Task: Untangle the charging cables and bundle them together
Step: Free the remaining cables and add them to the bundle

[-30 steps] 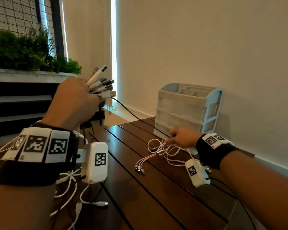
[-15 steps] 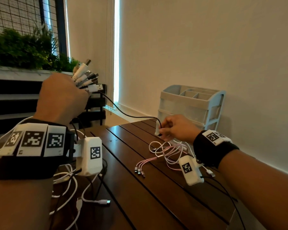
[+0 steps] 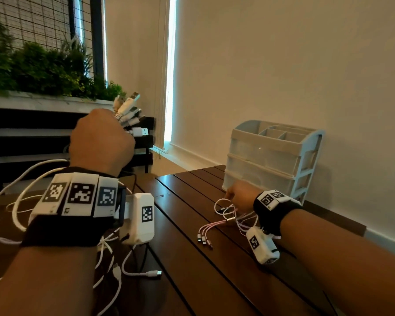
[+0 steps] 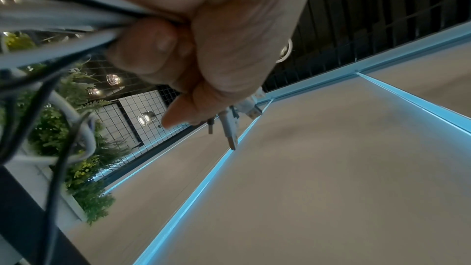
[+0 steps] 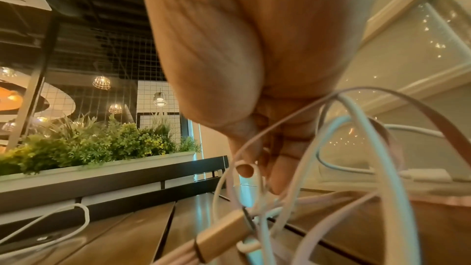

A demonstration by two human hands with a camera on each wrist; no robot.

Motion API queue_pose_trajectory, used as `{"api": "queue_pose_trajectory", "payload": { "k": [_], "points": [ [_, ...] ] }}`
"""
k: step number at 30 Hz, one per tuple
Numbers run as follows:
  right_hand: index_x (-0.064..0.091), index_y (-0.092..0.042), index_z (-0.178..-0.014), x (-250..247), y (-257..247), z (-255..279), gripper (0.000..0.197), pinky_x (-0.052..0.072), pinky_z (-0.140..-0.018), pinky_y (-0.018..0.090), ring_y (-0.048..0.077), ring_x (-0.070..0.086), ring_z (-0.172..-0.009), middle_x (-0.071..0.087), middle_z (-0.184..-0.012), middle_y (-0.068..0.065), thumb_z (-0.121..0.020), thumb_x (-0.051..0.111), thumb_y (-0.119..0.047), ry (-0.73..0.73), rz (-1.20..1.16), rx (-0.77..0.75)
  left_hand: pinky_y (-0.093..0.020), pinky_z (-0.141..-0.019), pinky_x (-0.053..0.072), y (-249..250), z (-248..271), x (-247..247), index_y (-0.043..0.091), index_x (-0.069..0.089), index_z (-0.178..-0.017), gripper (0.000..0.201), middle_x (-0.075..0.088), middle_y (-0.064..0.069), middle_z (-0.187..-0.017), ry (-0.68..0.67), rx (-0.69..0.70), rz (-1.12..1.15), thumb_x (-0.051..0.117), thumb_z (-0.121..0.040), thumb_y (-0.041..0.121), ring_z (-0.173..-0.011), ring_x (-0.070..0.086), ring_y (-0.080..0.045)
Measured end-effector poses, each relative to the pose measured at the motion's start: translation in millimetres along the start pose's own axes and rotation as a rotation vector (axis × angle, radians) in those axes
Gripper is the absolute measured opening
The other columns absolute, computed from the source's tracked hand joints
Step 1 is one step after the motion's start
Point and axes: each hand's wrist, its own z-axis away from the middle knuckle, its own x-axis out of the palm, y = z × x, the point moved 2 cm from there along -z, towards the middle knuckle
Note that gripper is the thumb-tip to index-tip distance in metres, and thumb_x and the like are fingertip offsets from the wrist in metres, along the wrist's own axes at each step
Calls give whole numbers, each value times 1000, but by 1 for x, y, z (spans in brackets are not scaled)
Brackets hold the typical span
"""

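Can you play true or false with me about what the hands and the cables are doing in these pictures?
1. The left hand grips a bunch of cable plugs. True.
2. The right hand is up in the air. False: it is down at the pink and white cables on the table.
3. The drawer organizer stands by the wall. True.
4. The pink cable's connectors are in the left hand. False: they lie on the table.
5. The plants are on the table. False: they sit behind it.

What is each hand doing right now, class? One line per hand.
Left hand: fist closed round a bunch of charging cables, plugs sticking up.
Right hand: down on the table, fingertips pinching a white cable in the tangle.
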Motion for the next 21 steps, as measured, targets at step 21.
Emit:
{"api": "queue_pose_trajectory", "payload": {
  "k": [21],
  "points": [
    [62, -15, -94, 31, 0, -38, 11, 50, -75, 32, 26, 61, -81, 59, -87, 4, -87, 63, -24, -166, 271, 40, -27, -53, 36, 11, 4, 17, 11, 57, -87, 13, 57, -5, -77, -150, 128, 189, 66, -85, 20, -69, 53, -21]
  ]
}}
